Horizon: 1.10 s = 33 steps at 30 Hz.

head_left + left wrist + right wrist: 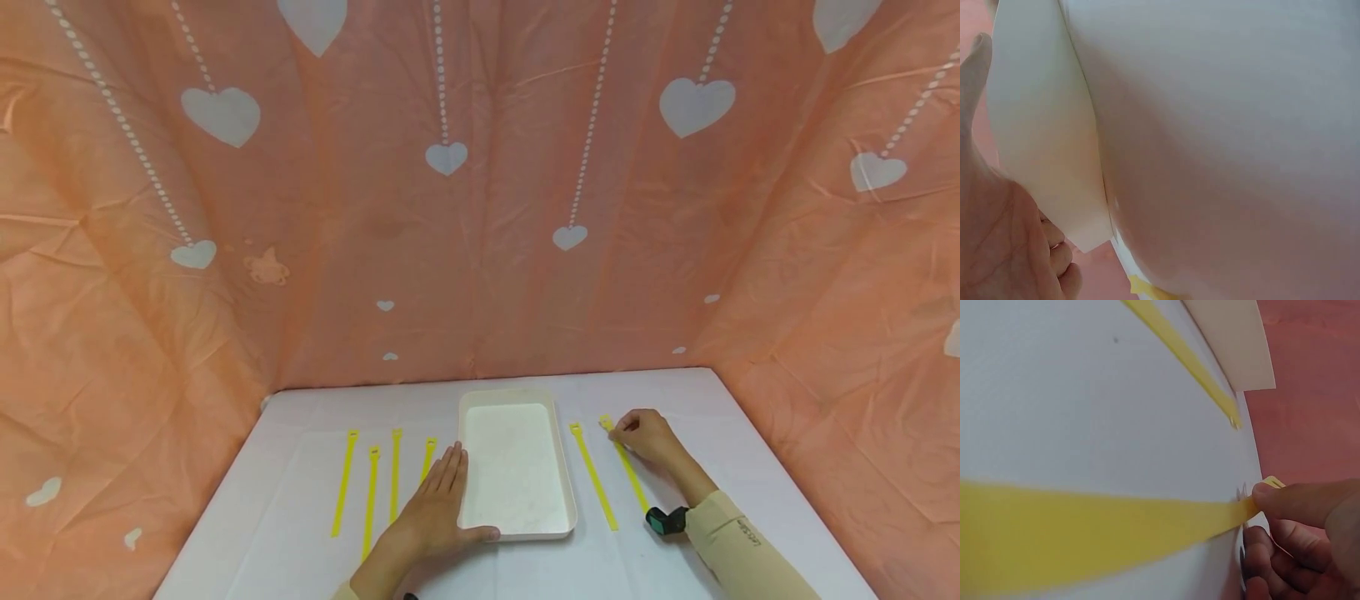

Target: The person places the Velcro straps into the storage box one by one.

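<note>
A shallow white rectangular tray [517,467] stands mid-table. Along its left side lies my left hand [435,512], fingers straight against the rim and thumb stretched over the near edge. To the right, my right hand [651,437] pinches a flat yellow cable tie [630,473] between thumb and fingers near its slotted head. In the right wrist view, that cable tie [1097,534] runs from the fingertips toward the camera. Another yellow cable tie [594,477] lies between it and the tray. The left wrist view shows the palm [1004,244] beside the tray's outer wall [1047,125].
Several more yellow cable ties [345,483] lie roughly parallel on the white tabletop [285,467] left of the tray; the left hand partly covers one [428,458]. A pink curtain [480,275] with white hearts hangs around the table's back and sides.
</note>
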Each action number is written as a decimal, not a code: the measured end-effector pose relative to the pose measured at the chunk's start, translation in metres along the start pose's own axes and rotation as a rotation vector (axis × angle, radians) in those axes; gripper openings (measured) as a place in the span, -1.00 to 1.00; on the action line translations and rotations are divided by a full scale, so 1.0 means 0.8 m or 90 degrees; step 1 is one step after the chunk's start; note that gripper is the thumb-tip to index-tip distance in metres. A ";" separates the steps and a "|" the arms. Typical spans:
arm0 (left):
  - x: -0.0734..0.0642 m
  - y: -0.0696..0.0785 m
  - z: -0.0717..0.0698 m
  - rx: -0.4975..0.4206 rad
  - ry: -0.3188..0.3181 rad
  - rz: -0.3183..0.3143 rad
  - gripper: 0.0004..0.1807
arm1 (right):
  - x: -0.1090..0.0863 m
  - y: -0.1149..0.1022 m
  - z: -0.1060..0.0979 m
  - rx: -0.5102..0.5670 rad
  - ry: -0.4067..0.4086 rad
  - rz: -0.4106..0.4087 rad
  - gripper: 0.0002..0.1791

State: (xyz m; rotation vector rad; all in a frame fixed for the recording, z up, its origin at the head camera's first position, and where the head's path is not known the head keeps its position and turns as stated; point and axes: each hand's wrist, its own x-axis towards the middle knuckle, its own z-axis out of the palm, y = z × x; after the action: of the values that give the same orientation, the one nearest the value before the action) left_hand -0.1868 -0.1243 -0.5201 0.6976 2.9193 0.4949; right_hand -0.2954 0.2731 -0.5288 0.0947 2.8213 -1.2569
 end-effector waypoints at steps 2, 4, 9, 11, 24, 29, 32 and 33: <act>0.000 0.000 0.001 0.000 0.000 -0.001 0.43 | 0.001 0.000 0.000 0.006 -0.003 0.001 -0.83; -0.001 0.000 0.002 -0.006 0.002 0.000 0.43 | 0.001 -0.001 0.001 0.015 -0.009 0.001 -0.83; -0.001 -0.001 0.003 -0.028 0.006 0.003 0.44 | 0.002 -0.005 0.001 0.024 -0.017 -0.017 -0.86; -0.001 -0.001 0.002 -0.034 0.003 0.003 0.44 | 0.001 -0.009 0.001 0.025 -0.016 -0.025 -0.86; -0.001 0.000 0.001 -0.014 -0.012 -0.014 0.44 | -0.003 -0.036 -0.002 0.016 0.014 -0.111 -0.85; 0.000 -0.001 0.002 -0.017 -0.010 -0.013 0.43 | -0.003 -0.046 -0.001 0.025 0.030 -0.126 -0.85; 0.001 -0.002 0.002 -0.015 -0.010 -0.012 0.42 | -0.004 -0.052 -0.001 0.037 0.033 -0.133 -0.85; 0.001 -0.002 0.003 -0.014 -0.010 -0.013 0.43 | -0.004 -0.054 -0.002 0.044 0.035 -0.137 -0.85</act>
State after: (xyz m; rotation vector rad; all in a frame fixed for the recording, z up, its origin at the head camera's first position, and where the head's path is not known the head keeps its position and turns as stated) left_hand -0.1878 -0.1248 -0.5227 0.6658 2.8982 0.5157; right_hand -0.2955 0.2453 -0.4959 -0.1790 2.8977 -1.4143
